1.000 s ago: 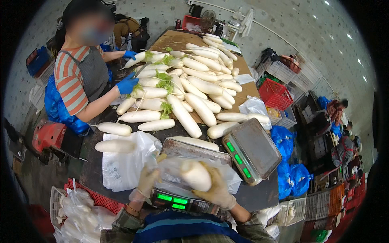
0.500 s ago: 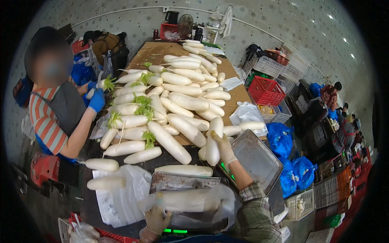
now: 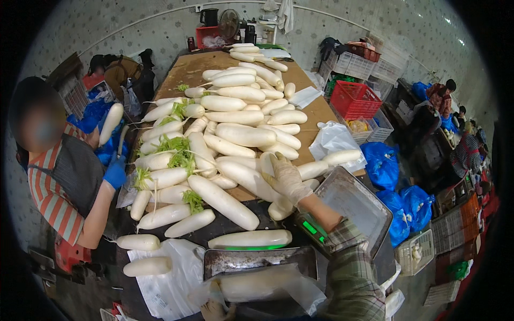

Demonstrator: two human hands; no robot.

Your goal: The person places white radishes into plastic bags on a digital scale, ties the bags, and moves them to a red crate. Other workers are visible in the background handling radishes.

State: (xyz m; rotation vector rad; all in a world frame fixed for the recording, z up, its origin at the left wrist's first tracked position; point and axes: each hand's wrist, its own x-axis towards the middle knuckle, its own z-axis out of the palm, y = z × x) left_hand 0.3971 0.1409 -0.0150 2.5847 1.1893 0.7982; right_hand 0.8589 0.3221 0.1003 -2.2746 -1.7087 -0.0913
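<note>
My right hand (image 3: 289, 183), in a pale glove, reaches to the near right of a radish pile. Its fingers curl over a white radish (image 3: 266, 162), covering the middle of it. At the lower edge my left hand (image 3: 215, 308), also gloved, grips the left end of a clear plastic bag (image 3: 305, 291). Inside the bag a white radish (image 3: 251, 285) lies across a worn metal tray (image 3: 235, 260). Some of the left fingers are hidden by the plastic. Just beyond the tray lies another white radish (image 3: 250, 238), with a green glow along its lower side.
At left a person in a striped shirt holds a radish (image 3: 111, 124) and a long thin tool in a blue-gloved hand (image 3: 115, 172). A second metal tray (image 3: 353, 208) sits beside a green-lit display (image 3: 310, 227). White bags (image 3: 166, 278), blue bags (image 3: 381, 163) and a red crate (image 3: 354, 100) surround the table.
My right hand has lowered the upright radish onto the pile. My left hand has drawn closer to the bag's end. The co-worker has lifted a radish away from the pile. The view has shifted.
</note>
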